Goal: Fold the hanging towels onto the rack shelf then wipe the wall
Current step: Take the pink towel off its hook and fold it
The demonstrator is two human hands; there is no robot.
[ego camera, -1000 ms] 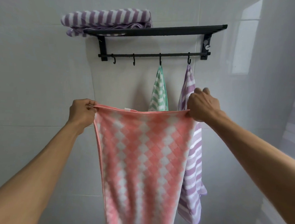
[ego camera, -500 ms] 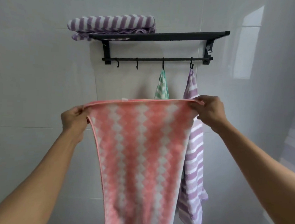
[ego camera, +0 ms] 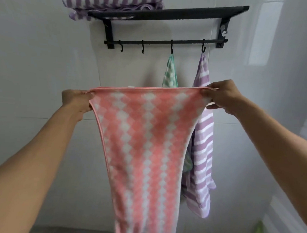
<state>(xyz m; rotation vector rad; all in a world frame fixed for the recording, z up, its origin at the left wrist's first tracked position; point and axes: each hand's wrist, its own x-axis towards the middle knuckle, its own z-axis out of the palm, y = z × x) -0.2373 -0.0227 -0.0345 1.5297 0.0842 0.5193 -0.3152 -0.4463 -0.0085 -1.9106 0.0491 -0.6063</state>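
A pink and white diamond-patterned towel (ego camera: 144,142) hangs stretched between my hands in front of the wall. My left hand (ego camera: 76,102) pinches its top left corner and my right hand (ego camera: 220,96) pinches its top right corner. Above is the black rack shelf (ego camera: 171,13), with a folded purple striped towel (ego camera: 112,1) lying on its left end. A green towel (ego camera: 170,73) hangs from the third hook, mostly hidden behind the pink one. A purple striped towel (ego camera: 202,145) hangs from the fourth hook.
The white tiled wall (ego camera: 37,58) fills the background. Two bare hooks (ego camera: 142,47) sit on the left part of the rail. The right half of the shelf holds nothing. A white ledge (ego camera: 285,219) shows at the lower right.
My hands have spread a little wider, pulling the pink towel's top edge taut. The camera view shifted, so the rack sits higher and further right in the frame.
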